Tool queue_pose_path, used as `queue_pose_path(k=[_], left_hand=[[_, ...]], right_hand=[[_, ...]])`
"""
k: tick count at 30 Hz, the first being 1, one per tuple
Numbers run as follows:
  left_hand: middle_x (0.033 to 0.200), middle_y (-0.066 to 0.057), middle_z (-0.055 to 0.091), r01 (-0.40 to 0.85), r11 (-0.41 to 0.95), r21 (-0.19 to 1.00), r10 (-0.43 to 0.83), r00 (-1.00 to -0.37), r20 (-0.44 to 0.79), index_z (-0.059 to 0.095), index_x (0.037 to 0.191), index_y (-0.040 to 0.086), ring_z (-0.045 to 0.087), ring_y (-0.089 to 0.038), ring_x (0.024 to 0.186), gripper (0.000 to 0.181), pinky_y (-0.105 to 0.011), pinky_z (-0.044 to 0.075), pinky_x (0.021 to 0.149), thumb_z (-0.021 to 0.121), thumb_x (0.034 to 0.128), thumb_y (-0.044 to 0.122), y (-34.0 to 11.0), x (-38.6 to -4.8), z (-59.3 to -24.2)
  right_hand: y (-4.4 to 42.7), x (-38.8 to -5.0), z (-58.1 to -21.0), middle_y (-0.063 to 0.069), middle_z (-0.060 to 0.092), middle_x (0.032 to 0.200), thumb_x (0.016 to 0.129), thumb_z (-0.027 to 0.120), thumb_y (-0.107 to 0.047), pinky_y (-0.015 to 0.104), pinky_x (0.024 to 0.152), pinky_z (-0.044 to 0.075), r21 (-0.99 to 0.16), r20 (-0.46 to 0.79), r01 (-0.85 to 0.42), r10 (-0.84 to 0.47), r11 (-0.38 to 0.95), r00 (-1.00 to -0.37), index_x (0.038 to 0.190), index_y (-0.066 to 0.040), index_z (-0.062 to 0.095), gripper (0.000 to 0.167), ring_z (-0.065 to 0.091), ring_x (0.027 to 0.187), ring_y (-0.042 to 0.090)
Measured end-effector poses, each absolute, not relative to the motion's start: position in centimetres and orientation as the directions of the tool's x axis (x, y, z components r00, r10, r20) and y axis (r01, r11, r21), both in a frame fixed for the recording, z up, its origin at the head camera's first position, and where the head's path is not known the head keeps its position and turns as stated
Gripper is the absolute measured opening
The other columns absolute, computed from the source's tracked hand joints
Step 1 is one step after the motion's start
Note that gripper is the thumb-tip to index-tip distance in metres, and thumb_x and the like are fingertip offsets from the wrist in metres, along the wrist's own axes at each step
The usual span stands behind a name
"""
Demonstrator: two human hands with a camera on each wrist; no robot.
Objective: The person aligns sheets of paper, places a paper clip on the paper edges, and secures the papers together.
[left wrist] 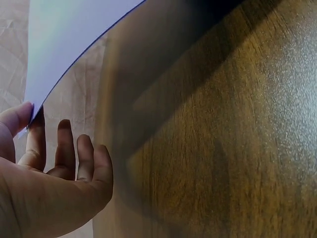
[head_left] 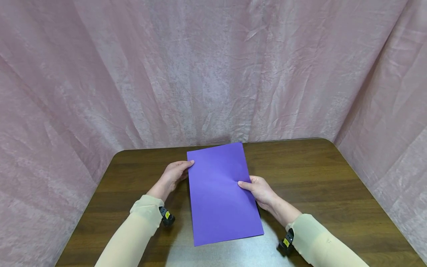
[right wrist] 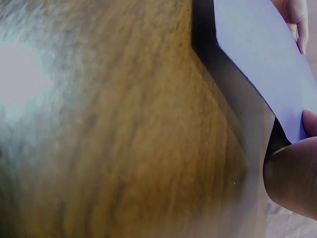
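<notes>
A purple sheet of paper (head_left: 217, 200) is held above the table between both hands, its far end raised. My left hand (head_left: 176, 173) pinches its left edge near the far corner, thumb on top and index finger beneath. In the left wrist view the other fingers of the left hand (left wrist: 59, 183) stand apart from the sheet. My right hand (head_left: 261, 191) grips the right edge about midway, thumb on the upper face, where the paper dents slightly. The right hand's other fingers are mostly hidden under the sheet (right wrist: 270, 54) in the right wrist view.
The brown wood-grain table (head_left: 300, 167) has rounded far corners and a bright glare patch near its front. A pink velvet curtain (head_left: 213, 74) hangs right behind the table and along its sides. Each wrist carries a small black camera (head_left: 168, 218).
</notes>
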State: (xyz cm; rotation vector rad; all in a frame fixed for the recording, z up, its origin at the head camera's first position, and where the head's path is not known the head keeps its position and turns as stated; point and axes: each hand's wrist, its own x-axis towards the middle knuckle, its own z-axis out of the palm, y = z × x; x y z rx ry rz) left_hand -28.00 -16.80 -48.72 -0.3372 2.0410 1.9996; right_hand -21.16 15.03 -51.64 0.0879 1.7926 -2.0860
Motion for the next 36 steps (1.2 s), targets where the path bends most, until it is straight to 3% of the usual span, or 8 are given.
queue_pose_path(k=[5, 12, 17, 27, 36], left_hand=[[0.099, 0.001, 0.072, -0.349, 0.013, 0.937, 0.037, -0.936, -0.349, 0.071, 0.116, 0.002, 0.065, -0.016, 0.097, 0.037, -0.041, 0.047, 0.105, 0.077, 0.0941, 0.033, -16.8, -28.0, -48.8], [0.139, -0.017, 0.059, -0.377, 0.017, 0.926, 0.144, -0.915, -0.376, 0.051, 0.144, -0.001, 0.055, -0.029, 0.129, 0.065, -0.046, 0.042, 0.112, 0.07, 0.0985, 0.04, -17.6, -27.7, -49.3], [0.149, -0.022, 0.05, -0.403, -0.006, 0.915, 0.195, -0.898, -0.395, 0.044, 0.151, 0.001, 0.05, -0.035, 0.135, 0.071, -0.049, 0.042, 0.111, 0.066, 0.0995, 0.046, -18.0, -27.1, -49.5], [0.145, -0.024, 0.053, -0.394, -0.011, 0.919, 0.332, -0.868, -0.368, 0.038, 0.151, 0.0, 0.062, -0.032, 0.122, 0.07, -0.049, 0.048, 0.106, 0.062, 0.1026, 0.043, -17.8, -24.5, -49.7], [0.116, -0.015, 0.07, -0.37, 0.003, 0.929, 0.382, -0.858, -0.342, 0.043, 0.147, -0.005, 0.073, -0.026, 0.098, 0.059, -0.041, 0.059, 0.087, 0.063, 0.1035, 0.031, -16.2, -22.3, -49.6]], right_hand=[[15.0, -21.2, -51.6, 0.006, 0.075, 0.084, 0.1, 0.065, -0.012, 0.032, 0.066, 0.059, -0.937, -0.293, 0.327, -0.235, -0.124, -0.927, 0.115, 0.003, 0.068, 0.022, 0.072, 0.073, 0.017], [15.3, -21.6, -51.3, 0.005, 0.075, 0.084, 0.1, 0.065, -0.011, 0.032, 0.066, 0.059, -0.932, -0.286, 0.323, -0.211, -0.164, -0.935, 0.113, -0.001, 0.068, 0.017, 0.072, 0.073, 0.017], [15.6, -21.7, -50.9, 0.004, 0.075, 0.085, 0.1, 0.065, -0.01, 0.031, 0.067, 0.059, -0.933, -0.275, 0.314, -0.211, -0.179, -0.938, 0.114, -0.001, 0.068, 0.017, 0.072, 0.074, 0.017], [16.1, -21.9, -50.7, 0.004, 0.075, 0.086, 0.1, 0.064, -0.009, 0.032, 0.069, 0.059, -0.932, -0.262, 0.303, -0.207, -0.2, -0.943, 0.114, 0.0, 0.066, 0.017, 0.072, 0.076, 0.017], [16.4, -22.0, -50.3, 0.005, 0.075, 0.087, 0.101, 0.064, -0.009, 0.032, 0.069, 0.059, -0.929, -0.256, 0.298, -0.203, -0.221, -0.945, 0.113, -0.002, 0.067, 0.015, 0.072, 0.076, 0.017]])
